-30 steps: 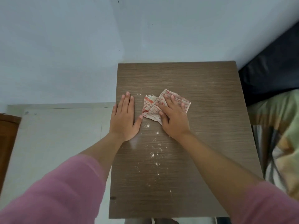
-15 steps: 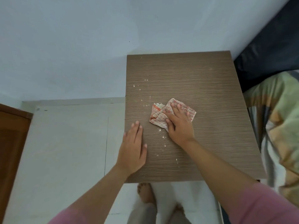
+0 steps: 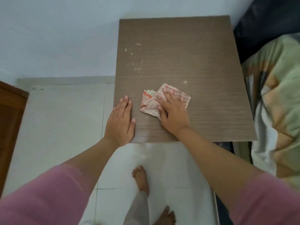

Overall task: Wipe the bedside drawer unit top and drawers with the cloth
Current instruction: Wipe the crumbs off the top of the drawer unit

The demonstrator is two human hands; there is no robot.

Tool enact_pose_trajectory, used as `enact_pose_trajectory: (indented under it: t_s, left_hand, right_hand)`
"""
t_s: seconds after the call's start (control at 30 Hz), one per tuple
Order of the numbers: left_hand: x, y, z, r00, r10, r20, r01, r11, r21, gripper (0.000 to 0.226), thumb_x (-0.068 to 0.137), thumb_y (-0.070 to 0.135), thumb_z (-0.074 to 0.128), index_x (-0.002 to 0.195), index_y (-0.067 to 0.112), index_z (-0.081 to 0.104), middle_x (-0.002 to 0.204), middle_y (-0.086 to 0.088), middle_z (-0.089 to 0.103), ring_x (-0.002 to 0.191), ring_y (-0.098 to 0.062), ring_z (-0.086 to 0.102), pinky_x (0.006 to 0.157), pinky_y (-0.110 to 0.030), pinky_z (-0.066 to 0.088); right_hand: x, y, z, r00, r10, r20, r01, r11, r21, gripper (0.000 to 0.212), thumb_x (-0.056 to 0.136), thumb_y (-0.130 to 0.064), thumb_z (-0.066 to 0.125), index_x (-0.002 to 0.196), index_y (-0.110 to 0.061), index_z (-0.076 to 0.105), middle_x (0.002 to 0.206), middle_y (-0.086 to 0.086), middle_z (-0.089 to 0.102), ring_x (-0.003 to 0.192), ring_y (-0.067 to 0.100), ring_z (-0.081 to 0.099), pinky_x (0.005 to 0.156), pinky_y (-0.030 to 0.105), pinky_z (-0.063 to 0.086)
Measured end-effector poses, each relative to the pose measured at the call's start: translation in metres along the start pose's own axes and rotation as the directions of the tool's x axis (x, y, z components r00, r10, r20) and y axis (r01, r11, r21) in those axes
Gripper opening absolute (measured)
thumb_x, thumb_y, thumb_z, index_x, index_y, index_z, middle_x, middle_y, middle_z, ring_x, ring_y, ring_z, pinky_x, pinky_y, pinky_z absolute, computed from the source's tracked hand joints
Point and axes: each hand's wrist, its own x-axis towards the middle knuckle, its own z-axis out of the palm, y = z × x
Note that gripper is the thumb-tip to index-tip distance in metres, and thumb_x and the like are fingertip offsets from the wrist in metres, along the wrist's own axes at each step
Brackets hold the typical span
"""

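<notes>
The brown wood-grain top of the bedside drawer unit fills the middle of the view; its drawers are hidden below. A crumpled white cloth with red lines lies on the near half of the top. My right hand presses flat on the cloth, fingers spread over it. My left hand lies flat and empty at the near left corner, overhanging the left edge. White crumbs dot the far left part of the top.
A pale wall stands behind and to the left. A bed with a green and orange blanket and a dark headboard borders the unit on the right. My bare feet stand on white floor tiles. A brown wooden door edge shows at the left.
Both hands have drawn back toward the near edge, my right hand dragging the cloth along. The crumbs that lay near the front are gone from the top. The view has pulled back, showing my feet.
</notes>
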Motion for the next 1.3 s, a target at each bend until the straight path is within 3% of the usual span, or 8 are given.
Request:
enact_pose_trajectory:
  t_s: [0.47,0.67,0.77,0.87,0.97,1.07,1.2,1.3]
  left_hand:
    - [0.000,-0.002,0.006,0.998,0.016,-0.062,-0.014,1.000,0.026,0.058,0.090,0.028,0.036,0.141,0.001,0.026,0.153,-0.015,0.019,0.142,-0.029,0.015,0.115,-0.044,0.016]
    - [0.000,-0.003,0.007,0.996,0.036,-0.081,-0.034,0.999,0.032,0.057,0.092,0.028,0.035,0.141,0.001,0.025,0.153,-0.017,0.019,0.142,-0.030,0.015,0.115,-0.044,0.015]
    - [-0.002,-0.001,0.005,0.999,0.031,-0.043,-0.028,0.998,0.064,0.057,0.095,0.029,0.033,0.143,0.001,0.021,0.154,-0.017,0.015,0.142,-0.030,0.012,0.116,-0.044,0.014]
    - [0.000,0.000,-0.002,0.998,0.031,0.054,-0.036,0.994,0.101,0.059,0.096,0.031,0.030,0.144,0.001,0.014,0.155,-0.018,0.009,0.143,-0.031,0.008,0.117,-0.043,0.011]
    - [0.005,-0.002,-0.013,0.982,0.017,0.190,-0.043,0.990,0.132,0.064,0.096,0.036,0.028,0.145,0.003,0.004,0.156,-0.016,-0.001,0.143,-0.029,0.001,0.117,-0.044,0.009]
    - [0.007,0.000,-0.023,0.953,-0.016,0.302,-0.036,0.986,0.165,0.069,0.095,0.039,0.029,0.145,0.005,-0.002,0.156,-0.013,-0.008,0.143,-0.028,-0.004,0.117,-0.044,0.009]
    - [-0.001,0.003,-0.025,0.957,-0.015,0.288,-0.027,0.990,0.139,0.072,0.094,0.042,0.031,0.145,0.003,-0.001,0.156,-0.015,-0.007,0.143,-0.029,-0.003,0.116,-0.045,0.011]
    - [-0.006,0.003,-0.022,0.977,-0.012,0.213,-0.005,0.997,0.080,0.074,0.093,0.044,0.033,0.145,0.002,0.001,0.156,-0.014,-0.006,0.144,-0.027,-0.002,0.116,-0.045,0.011]
  right_hand:
    - [-0.069,-0.005,0.006,0.999,-0.036,0.011,0.036,0.999,-0.002,0.035,0.095,-0.023,0.042,0.127,-0.024,0.057,0.151,0.005,0.035,0.143,0.026,0.022,0.114,0.050,0.010]
    - [-0.101,-0.017,0.004,0.998,0.013,0.068,-0.015,1.000,0.020,0.033,0.098,-0.019,0.043,0.128,-0.022,0.056,0.151,0.002,0.035,0.144,0.021,0.020,0.116,0.045,0.006]
    - [-0.124,-0.025,0.000,0.992,0.028,0.123,-0.030,0.999,0.016,0.034,0.097,-0.017,0.044,0.127,-0.024,0.057,0.149,0.000,0.038,0.142,0.018,0.025,0.113,0.042,0.026]
    - [-0.136,-0.034,-0.016,0.979,0.025,0.203,-0.016,0.999,-0.045,0.033,0.096,-0.020,0.046,0.126,-0.026,0.059,0.137,-0.001,0.054,0.130,0.023,0.045,0.099,0.039,0.043]
    - [-0.137,-0.044,-0.040,0.990,0.018,0.143,-0.013,0.999,-0.037,0.030,0.094,-0.017,0.050,0.121,-0.020,0.063,0.116,0.007,0.066,0.106,0.031,0.059,0.085,0.033,0.045]
    - [-0.131,-0.049,-0.058,0.998,0.060,0.034,-0.059,0.998,-0.016,0.030,0.095,-0.018,0.050,0.122,-0.019,0.062,0.118,0.009,0.066,0.107,0.031,0.059,0.086,0.032,0.044]
    - [-0.110,-0.052,-0.071,0.979,0.189,-0.073,-0.186,0.982,0.037,0.032,0.095,-0.018,0.049,0.125,-0.018,0.060,0.118,0.007,0.067,0.106,0.028,0.061,0.084,0.025,0.043]
    - [-0.082,-0.052,-0.073,0.953,0.277,-0.127,-0.264,0.958,0.108,0.032,0.094,-0.018,0.050,0.124,-0.018,0.061,0.116,0.008,0.068,0.107,0.027,0.061,0.089,0.027,0.046]
